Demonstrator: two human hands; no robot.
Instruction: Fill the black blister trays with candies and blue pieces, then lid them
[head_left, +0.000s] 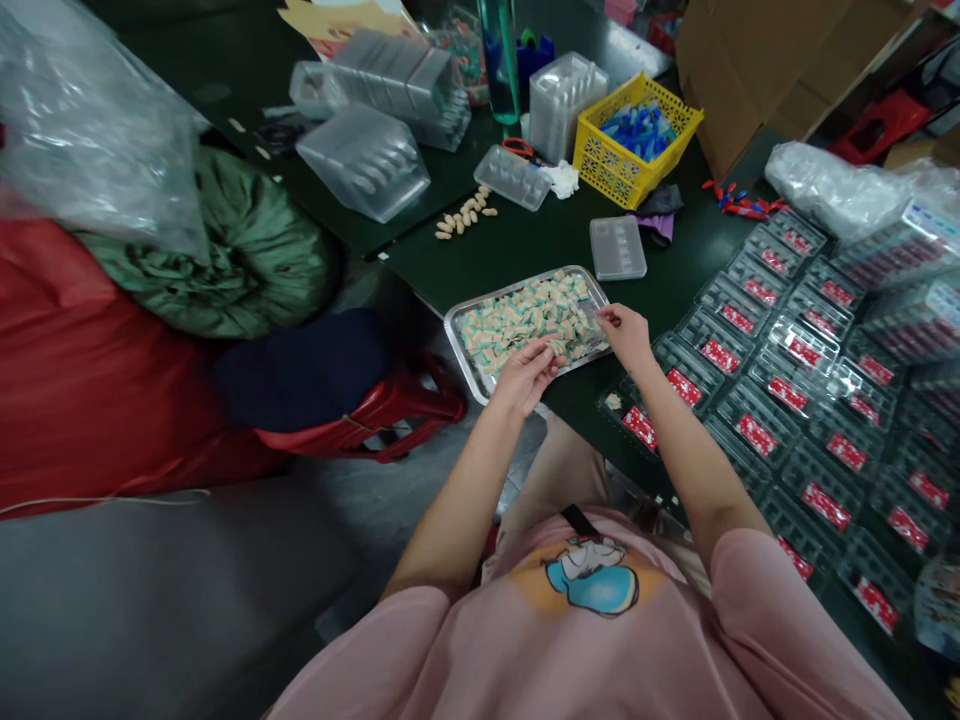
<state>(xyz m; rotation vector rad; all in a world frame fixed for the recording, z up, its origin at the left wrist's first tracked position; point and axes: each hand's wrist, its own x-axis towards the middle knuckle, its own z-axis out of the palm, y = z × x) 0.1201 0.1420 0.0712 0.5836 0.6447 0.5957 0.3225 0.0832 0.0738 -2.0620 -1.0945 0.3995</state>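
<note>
A metal tray (470,372) full of small flat cream-and-green pieces (517,320) sits at the table's edge in front of me. Over its near side is my left hand (525,375), palm partly up, fingers curled around a few of these pieces. My right hand (628,335) is at the tray's right end, thumb and fingertips pinched together; whatever is between them is too small to make out. Beside my right forearm, a clear plastic blister tray (628,405) has one cream piece in its corner and a red-and-white block of pieces.
Rows of similar blister trays (772,385) cover the table's right side. Beyond the metal tray are a clear lid (618,248), peanut-shaped pieces (465,215), a yellow basket (611,165) of blue items and stacked clear plastic trays (364,160). A red stool (375,410) stands left.
</note>
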